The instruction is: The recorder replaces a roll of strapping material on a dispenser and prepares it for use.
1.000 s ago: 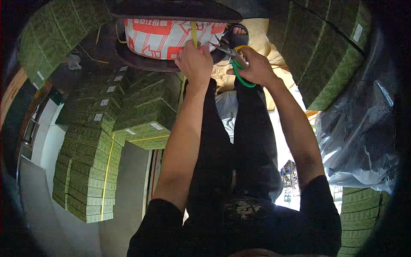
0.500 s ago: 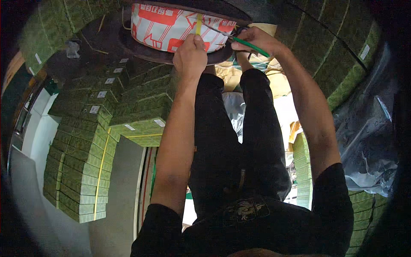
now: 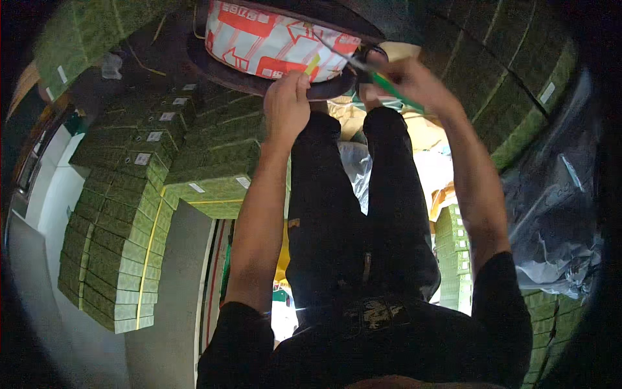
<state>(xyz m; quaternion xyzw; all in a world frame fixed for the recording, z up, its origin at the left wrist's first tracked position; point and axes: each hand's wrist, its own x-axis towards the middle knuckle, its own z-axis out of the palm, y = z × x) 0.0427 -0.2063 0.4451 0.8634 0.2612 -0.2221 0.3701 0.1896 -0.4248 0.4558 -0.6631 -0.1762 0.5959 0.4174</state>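
Since half a second ago, the yellow strip (image 3: 313, 64) has gone from running up the reel (image 3: 278, 45) to a short slanting end, and the scissors (image 3: 389, 86) and right hand (image 3: 416, 84) have shifted slightly rightward. Green blocks (image 3: 139, 253) with a mottled, mossy surface and squared edges fill both sides, stacked in layers too many to count; five small white labels (image 3: 154, 137) form a row on the left. One glossy, crumpled plastic sheet (image 3: 551, 220) hangs at the right. One reel lies at the top, its rounded drum wrapped in smooth white-and-red printed film between two dark, curved flanges. Two bare hands work at it: the left hand (image 3: 286, 107) pinches the strip between thumb and finger at the drum's lower edge; the right, blurred, grips one pair of scissors by its green handle, metal blades pointing across the reel. The single strip is flat, narrow and thin, above the left fingertips.
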